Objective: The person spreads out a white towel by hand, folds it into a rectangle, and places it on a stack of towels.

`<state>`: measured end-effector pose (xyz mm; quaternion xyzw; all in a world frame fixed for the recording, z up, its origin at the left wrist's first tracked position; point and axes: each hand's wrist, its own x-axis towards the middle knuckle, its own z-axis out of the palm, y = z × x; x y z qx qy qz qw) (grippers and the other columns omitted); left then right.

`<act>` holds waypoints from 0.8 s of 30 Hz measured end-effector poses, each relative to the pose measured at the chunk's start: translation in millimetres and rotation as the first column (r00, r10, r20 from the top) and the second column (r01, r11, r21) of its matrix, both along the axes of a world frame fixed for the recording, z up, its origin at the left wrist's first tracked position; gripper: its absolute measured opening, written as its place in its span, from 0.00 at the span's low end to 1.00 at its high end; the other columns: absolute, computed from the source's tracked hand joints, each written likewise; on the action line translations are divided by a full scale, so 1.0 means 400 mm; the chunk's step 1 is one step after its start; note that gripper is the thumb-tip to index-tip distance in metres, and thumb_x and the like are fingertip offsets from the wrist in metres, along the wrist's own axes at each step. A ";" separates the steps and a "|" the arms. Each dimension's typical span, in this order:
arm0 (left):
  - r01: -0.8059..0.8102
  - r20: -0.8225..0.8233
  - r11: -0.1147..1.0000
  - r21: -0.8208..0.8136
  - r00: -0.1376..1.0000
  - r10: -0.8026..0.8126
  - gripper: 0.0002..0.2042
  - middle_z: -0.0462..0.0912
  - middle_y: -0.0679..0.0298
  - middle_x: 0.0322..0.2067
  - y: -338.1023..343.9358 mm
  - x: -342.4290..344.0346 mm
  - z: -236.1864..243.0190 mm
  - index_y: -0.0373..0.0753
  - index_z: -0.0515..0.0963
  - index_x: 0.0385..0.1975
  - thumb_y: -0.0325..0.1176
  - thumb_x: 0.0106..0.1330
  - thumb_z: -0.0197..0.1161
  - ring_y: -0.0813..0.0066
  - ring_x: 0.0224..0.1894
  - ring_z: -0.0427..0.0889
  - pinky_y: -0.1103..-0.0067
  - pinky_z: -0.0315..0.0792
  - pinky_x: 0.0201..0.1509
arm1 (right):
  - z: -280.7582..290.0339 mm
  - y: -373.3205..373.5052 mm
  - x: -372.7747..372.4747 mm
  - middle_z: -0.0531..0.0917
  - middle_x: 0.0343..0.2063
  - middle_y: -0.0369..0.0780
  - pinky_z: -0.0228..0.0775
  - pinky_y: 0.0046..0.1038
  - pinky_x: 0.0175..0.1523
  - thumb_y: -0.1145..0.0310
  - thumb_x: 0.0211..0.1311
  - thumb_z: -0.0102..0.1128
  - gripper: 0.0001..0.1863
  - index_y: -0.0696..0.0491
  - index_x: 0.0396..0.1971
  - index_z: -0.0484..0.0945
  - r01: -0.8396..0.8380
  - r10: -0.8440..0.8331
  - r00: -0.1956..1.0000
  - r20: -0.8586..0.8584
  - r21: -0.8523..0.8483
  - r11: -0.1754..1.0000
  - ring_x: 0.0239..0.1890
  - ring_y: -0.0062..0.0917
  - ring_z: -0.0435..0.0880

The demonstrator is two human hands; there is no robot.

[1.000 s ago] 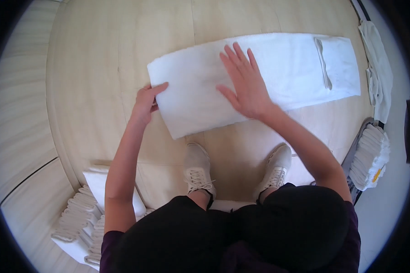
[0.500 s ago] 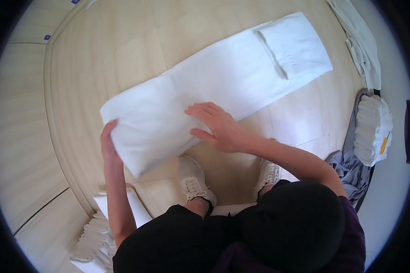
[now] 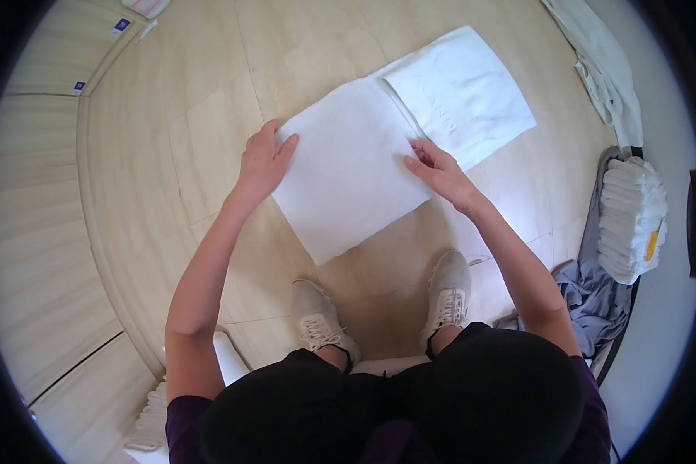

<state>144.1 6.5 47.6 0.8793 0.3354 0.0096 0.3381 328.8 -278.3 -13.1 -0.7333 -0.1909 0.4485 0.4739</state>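
Looks down on one beige tiled floor (image 3: pixel 185 232). Has one white towel (image 3: pixel 348 178) laid on it — folded, crossed near the right by a raised edge, and reaching from the fingers of the left hand (image 3: pixel 264 164) to well past those of the right hand (image 3: pixel 443 176). Shows one loose white cloth (image 3: pixel 607 77) at the upper right, then one crumpled grey cloth (image 3: pixel 595 305) lower down on that side. Counts two stacks of folded white cloths: one right stack (image 3: pixel 632 216) and, partly behind the left arm, one lower-left stack (image 3: pixel 151 425) — cannot count the layers. Wears two pale laced shoes (image 3: pixel 317 313), set apart, nearer than the towel. Meets the towel's left edge with left thumb on top, parted from the forefinger; meets the raised edge with right fingers curled, thumb slightly apart. Cannot tell, for either set of fingers, whether pinching cloth.
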 end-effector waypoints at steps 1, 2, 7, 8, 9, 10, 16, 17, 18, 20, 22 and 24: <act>-0.049 -0.235 0.999 -0.002 0.971 0.047 0.26 0.79 0.50 0.55 0.026 -0.004 -0.032 0.34 0.72 0.59 0.45 0.69 0.66 0.59 0.59 0.77 0.68 0.69 0.63 | -0.012 -0.003 -0.005 0.81 0.43 0.36 0.70 0.24 0.51 0.57 0.68 0.66 0.29 0.59 0.62 0.73 0.011 -0.011 1.000 0.000 0.000 1.000 0.43 0.20 0.76; -0.030 -0.209 1.000 0.003 0.977 0.030 0.26 0.79 0.50 0.55 0.047 -0.012 -0.058 0.34 0.72 0.59 0.45 0.69 0.66 0.59 0.59 0.77 0.68 0.69 0.63 | -0.016 -0.005 -0.014 0.81 0.43 0.36 0.70 0.24 0.51 0.57 0.68 0.66 0.29 0.59 0.62 0.73 0.014 -0.014 1.000 0.002 0.022 1.000 0.43 0.20 0.76; -0.203 -0.064 0.909 -0.364 0.979 0.194 0.16 0.82 0.59 0.43 0.106 -0.112 -0.129 0.35 0.80 0.48 0.40 0.68 0.68 0.75 0.46 0.80 0.73 0.75 0.45 | 0.024 -0.024 -0.090 0.83 0.37 0.44 0.74 0.31 0.45 0.69 0.61 0.68 0.24 0.57 0.57 0.75 0.042 -0.025 0.939 0.342 -0.042 0.998 0.33 0.31 0.80; -0.226 -0.114 0.904 -0.364 0.974 0.198 0.16 0.82 0.59 0.43 0.105 -0.136 -0.138 0.35 0.80 0.48 0.40 0.68 0.68 0.75 0.46 0.80 0.73 0.75 0.45 | 0.028 -0.025 -0.108 0.83 0.37 0.44 0.74 0.31 0.45 0.69 0.61 0.68 0.24 0.57 0.57 0.75 0.046 -0.028 0.940 0.341 -0.045 0.998 0.33 0.31 0.80; -0.257 -0.071 0.918 -0.303 0.966 0.247 0.17 0.80 0.59 0.45 0.096 -0.157 -0.149 0.35 0.78 0.50 0.39 0.68 0.68 0.76 0.43 0.79 0.73 0.75 0.43 | 0.026 -0.023 -0.125 0.83 0.39 0.47 0.74 0.34 0.45 0.69 0.61 0.69 0.24 0.56 0.57 0.75 0.042 -0.025 0.922 0.386 -0.036 0.998 0.34 0.36 0.81; -0.322 -0.071 0.917 -0.237 0.947 0.314 0.18 0.79 0.59 0.48 0.082 -0.178 -0.156 0.35 0.76 0.51 0.38 0.68 0.69 0.77 0.40 0.78 0.74 0.75 0.40 | 0.021 -0.023 -0.137 0.83 0.41 0.50 0.75 0.36 0.45 0.70 0.60 0.69 0.24 0.56 0.57 0.75 0.028 -0.028 0.895 0.445 0.006 1.000 0.35 0.40 0.82; -0.540 -0.077 0.348 -0.766 0.615 0.785 0.30 0.77 0.58 0.55 -0.126 -0.294 -0.119 0.31 0.65 0.64 0.40 0.69 0.67 0.67 0.52 0.80 0.72 0.77 0.51 | -0.039 0.007 -0.175 0.83 0.44 0.50 0.76 0.42 0.47 0.73 0.59 0.67 0.24 0.58 0.56 0.76 0.022 -0.076 0.686 0.723 0.084 0.996 0.44 0.48 0.82; -0.560 -0.107 0.342 -0.755 0.620 0.777 0.30 0.77 0.58 0.55 -0.159 -0.301 -0.108 0.31 0.65 0.64 0.40 0.69 0.67 0.67 0.52 0.80 0.72 0.77 0.51 | -0.039 0.013 -0.177 0.83 0.43 0.50 0.76 0.42 0.48 0.74 0.58 0.66 0.23 0.58 0.55 0.76 0.042 -0.073 0.680 0.730 0.060 0.997 0.45 0.47 0.82; -0.461 -0.189 0.207 -0.863 0.674 0.714 0.29 0.76 0.59 0.58 -0.189 -0.307 -0.098 0.33 0.65 0.65 0.41 0.69 0.66 0.65 0.57 0.78 0.68 0.75 0.57 | -0.033 0.019 -0.177 0.83 0.43 0.50 0.76 0.42 0.48 0.74 0.58 0.66 0.23 0.58 0.55 0.76 0.021 -0.070 0.670 0.739 0.075 0.997 0.45 0.47 0.82; -0.353 -0.251 0.045 -0.934 0.742 0.622 0.29 0.75 0.60 0.60 -0.219 -0.310 -0.078 0.35 0.66 0.65 0.42 0.70 0.66 0.64 0.61 0.75 0.64 0.72 0.63 | -0.011 0.031 -0.172 0.82 0.44 0.49 0.75 0.43 0.47 0.75 0.57 0.66 0.23 0.57 0.54 0.77 -0.062 0.013 0.628 0.778 0.033 0.998 0.48 0.46 0.81; -0.271 -0.194 0.008 -0.963 0.710 0.677 0.30 0.76 0.59 0.62 -0.225 -0.305 -0.059 0.35 0.66 0.66 0.42 0.69 0.66 0.61 0.62 0.75 0.60 0.70 0.66 | 0.022 0.034 -0.161 0.81 0.49 0.49 0.75 0.41 0.51 0.76 0.56 0.67 0.24 0.57 0.55 0.77 -0.136 0.020 0.463 0.886 0.049 0.990 0.52 0.45 0.79; -0.269 -0.208 -0.029 -0.963 0.668 0.714 0.28 0.76 0.58 0.61 -0.229 -0.307 -0.023 0.35 0.67 0.65 0.39 0.68 0.64 0.59 0.63 0.74 0.61 0.69 0.68 | 0.050 0.028 -0.147 0.80 0.53 0.49 0.75 0.40 0.55 0.78 0.54 0.68 0.26 0.56 0.56 0.77 -0.204 0.057 0.316 0.947 0.009 0.979 0.57 0.44 0.78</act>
